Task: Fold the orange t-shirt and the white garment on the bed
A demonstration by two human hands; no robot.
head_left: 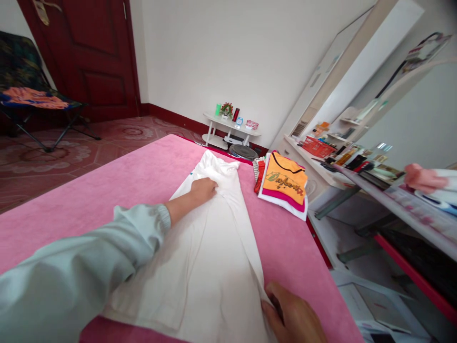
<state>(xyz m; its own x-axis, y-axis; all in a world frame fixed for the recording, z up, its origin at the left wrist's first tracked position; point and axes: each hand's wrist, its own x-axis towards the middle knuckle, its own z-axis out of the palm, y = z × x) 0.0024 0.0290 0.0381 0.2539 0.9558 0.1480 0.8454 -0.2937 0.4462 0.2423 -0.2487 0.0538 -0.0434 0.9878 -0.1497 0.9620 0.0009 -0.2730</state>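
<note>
A white garment (210, 243) lies stretched lengthwise on the pink bed cover (107, 190). My left hand (203, 189), in a pale green sleeve, reaches far up and its fingers are closed on the cloth near the garment's far end. My right hand (293, 317) is at the bottom edge of the view, pinching the garment's near right edge between thumb and fingers.
A stack of folded clothes (283, 183) with an orange top lies at the bed's right edge. A dressing table with a red basket (317, 146) and mirror stands to the right. A small white shelf (232, 128), a folding chair (32, 100) and a dark red door (89, 52) are beyond.
</note>
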